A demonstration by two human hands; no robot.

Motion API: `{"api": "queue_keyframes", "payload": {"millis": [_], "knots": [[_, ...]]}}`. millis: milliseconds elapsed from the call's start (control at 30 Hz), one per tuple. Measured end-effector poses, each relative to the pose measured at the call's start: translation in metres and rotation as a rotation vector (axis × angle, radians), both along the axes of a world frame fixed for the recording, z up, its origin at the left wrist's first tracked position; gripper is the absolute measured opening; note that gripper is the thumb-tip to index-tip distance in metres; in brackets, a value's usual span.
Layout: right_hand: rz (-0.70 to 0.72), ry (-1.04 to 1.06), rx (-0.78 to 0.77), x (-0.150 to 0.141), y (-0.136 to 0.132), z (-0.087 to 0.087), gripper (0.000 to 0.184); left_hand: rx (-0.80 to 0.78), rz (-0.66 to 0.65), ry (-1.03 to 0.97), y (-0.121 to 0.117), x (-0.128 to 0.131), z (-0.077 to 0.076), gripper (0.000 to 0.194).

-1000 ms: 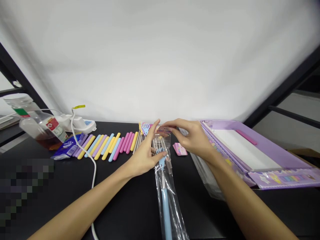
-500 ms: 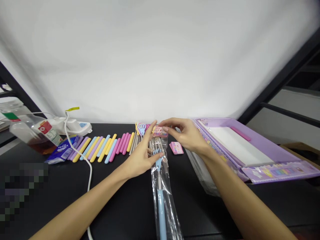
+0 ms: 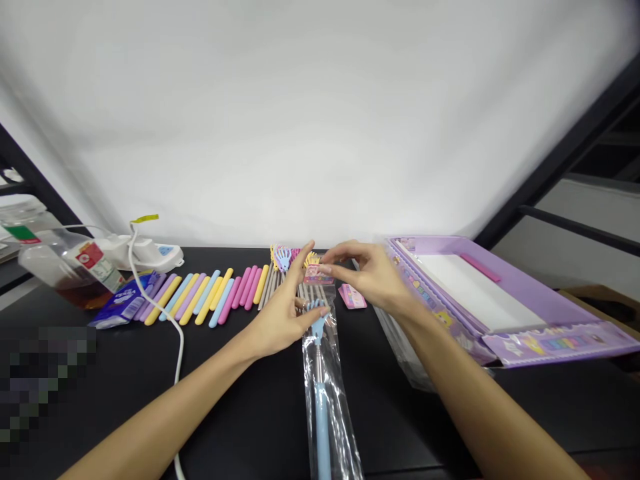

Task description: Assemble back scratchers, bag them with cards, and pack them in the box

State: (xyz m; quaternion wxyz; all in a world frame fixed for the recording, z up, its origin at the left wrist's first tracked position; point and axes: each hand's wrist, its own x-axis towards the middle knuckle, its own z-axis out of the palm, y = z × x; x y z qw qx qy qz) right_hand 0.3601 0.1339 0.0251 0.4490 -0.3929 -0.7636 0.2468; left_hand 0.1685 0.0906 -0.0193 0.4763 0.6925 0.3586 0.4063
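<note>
Over mid desk | one blue back scratcher in one clear sleeve, lengthwise near-to-far, claw toward wall | left hand: gripping claw end | right hand: narrow pinch on one pink card

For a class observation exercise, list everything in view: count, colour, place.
Bottle: one, clear, white-lidded, far left
Power strip: one, white, back left
Cable: one, white, left
Packet: one, blue, left
Sticks: many, pink, yellow, blue, purple, left of centre
Rods: several, grey, centre
Blue-handled tool: one, centre front
Plastic sleeve: one, clear, around tool
Small cards: several, pink, right of centre
Box: one, purple, right
Pink bar: one, inside box
Table: one, black, beneath
Wall: one, white, behind
Left hand: one, at tool's head
Right hand: one, right of centre
</note>
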Motion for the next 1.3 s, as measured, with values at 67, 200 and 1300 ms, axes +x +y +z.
{"api": "queue_keyframes", "payload": {"millis": [67,200,1300], "knots": [[-0.013,-0.067,0.079,0.002,-0.001,-0.002,0.005,-0.006,0.001,-0.028,0.000,0.000,0.000,0.097],[0.005,-0.169,0.247,0.009,-0.005,-0.003,0.011,-0.019,0.005,-0.074,0.001,0.001,-0.002,0.099],[0.149,0.112,0.091,0.013,-0.002,-0.012,0.010,-0.135,0.109,-0.099,0.006,0.000,0.001,0.107]]}}
